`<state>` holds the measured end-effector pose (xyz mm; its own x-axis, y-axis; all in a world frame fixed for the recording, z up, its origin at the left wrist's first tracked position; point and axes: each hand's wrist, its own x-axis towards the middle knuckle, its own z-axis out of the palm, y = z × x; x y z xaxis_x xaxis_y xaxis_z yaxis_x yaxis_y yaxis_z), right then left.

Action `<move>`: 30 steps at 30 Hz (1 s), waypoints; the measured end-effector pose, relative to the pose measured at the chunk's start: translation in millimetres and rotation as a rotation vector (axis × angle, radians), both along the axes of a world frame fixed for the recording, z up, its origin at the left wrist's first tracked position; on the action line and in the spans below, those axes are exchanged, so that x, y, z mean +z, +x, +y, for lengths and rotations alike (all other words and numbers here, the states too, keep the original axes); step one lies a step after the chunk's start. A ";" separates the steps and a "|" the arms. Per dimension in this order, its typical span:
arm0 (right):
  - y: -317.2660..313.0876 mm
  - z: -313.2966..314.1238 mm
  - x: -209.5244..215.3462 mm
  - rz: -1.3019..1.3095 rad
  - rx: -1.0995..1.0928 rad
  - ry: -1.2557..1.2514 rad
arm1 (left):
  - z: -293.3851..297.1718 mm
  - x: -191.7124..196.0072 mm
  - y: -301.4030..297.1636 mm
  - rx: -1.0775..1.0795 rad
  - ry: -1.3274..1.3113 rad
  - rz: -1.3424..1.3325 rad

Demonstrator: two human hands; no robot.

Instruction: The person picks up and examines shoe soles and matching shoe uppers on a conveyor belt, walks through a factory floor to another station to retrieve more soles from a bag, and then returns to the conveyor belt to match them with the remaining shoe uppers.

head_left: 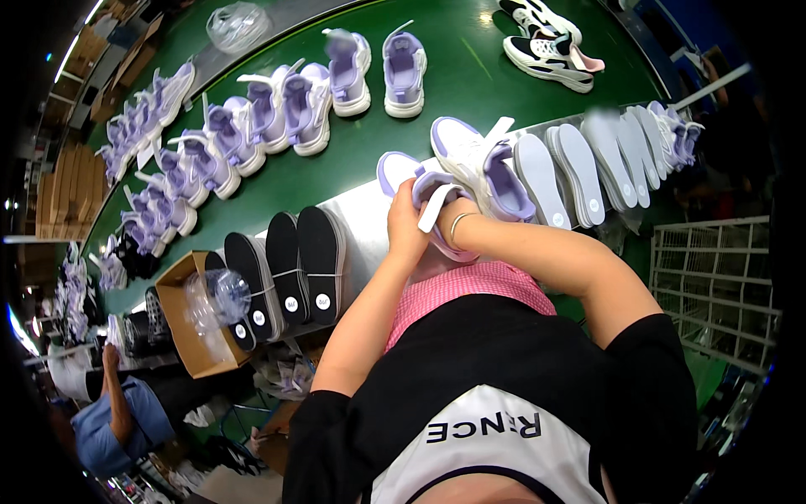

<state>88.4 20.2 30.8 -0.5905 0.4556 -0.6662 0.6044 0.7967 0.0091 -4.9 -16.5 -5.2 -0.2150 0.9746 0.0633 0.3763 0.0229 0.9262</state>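
Observation:
A white and lilac sneaker point(398, 170) is held in front of me at the near edge of the table. My left hand point(408, 220) is closed around its side. My right hand point(454, 217), with a bracelet at the wrist, reaches into the shoe's opening, so its fingers are hidden. A white strap stands up across the opening. Just to the right, a second white and lilac sneaker point(484, 164) rests on the table, close to the held one.
White insoles point(576, 172) line the table's right side; black insoles point(326, 265) stand to my left beside a cardboard box point(180, 323) with clear plastic. Rows of lilac sneakers point(306, 109) cover the green conveyor point(470, 84). A wire rack point(714, 286) stands right; a person point(126, 420) works left.

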 end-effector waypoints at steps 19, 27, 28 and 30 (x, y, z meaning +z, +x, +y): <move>48.6 -25.3 10.3 0.274 -0.199 -0.131 | 11.2 0.0 1.0 -0.019 -0.033 -0.251; 49.8 -19.1 30.0 0.351 -0.234 -0.155 | -7.2 8.0 16.9 0.009 0.146 0.269; 47.5 -22.3 30.4 0.391 -0.266 -0.134 | -9.9 7.1 17.4 0.036 0.066 0.171; 42.5 -21.2 24.7 0.430 -0.297 -0.114 | -8.3 9.3 15.1 0.015 0.057 0.148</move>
<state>130.9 -1.0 55.4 -0.6776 0.5835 -0.4477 0.7342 0.5719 -0.3659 10.2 -24.8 4.1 -0.2141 0.9652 0.1504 0.5092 -0.0212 0.8604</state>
